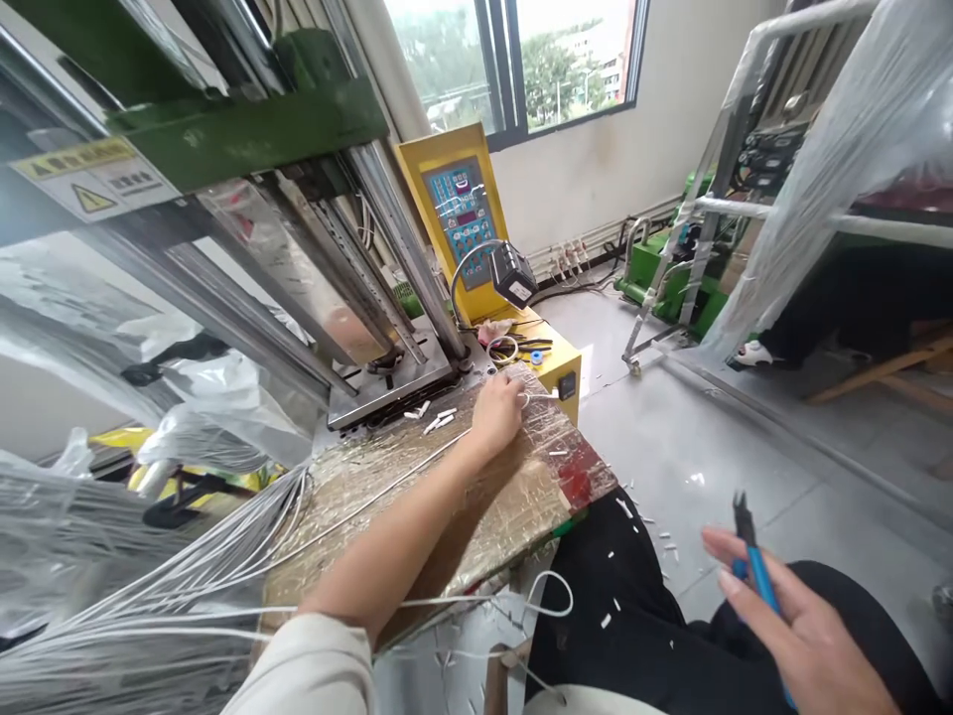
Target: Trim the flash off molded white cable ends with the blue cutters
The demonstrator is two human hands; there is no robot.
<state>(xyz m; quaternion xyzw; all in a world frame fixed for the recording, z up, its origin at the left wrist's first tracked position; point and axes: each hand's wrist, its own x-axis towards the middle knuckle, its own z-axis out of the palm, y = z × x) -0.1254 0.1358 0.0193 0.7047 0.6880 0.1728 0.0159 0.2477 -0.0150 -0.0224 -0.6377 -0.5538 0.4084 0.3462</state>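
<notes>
Sleeve (302, 670) (wht) hides pt of cables (223, 554) nr bench (521, 497).

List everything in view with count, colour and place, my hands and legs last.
worn wooden board: one, brown-red, centre
tiled floor: one, pale grey, right
short tubular offcuts: many, white, on board and floor
thin flexible cables: many, whitish, left and across board
tall steel machine: one, green-silver, left
warning label: one, yellow-white, on machine
upright metal control box: one, yellow, behind board
boxy cabled device: one, black, beside control box
plastic sheeting: several, clear, left and right
wheeled tubular frame: one, whitish, right
window: one, dark-framed, back wall
slim cutters: one, blue-black, lower right
left hand: one, on board, closed on cable
right hand: one, above lap, holding cutters
trousered legs: two, black, bottom
</notes>
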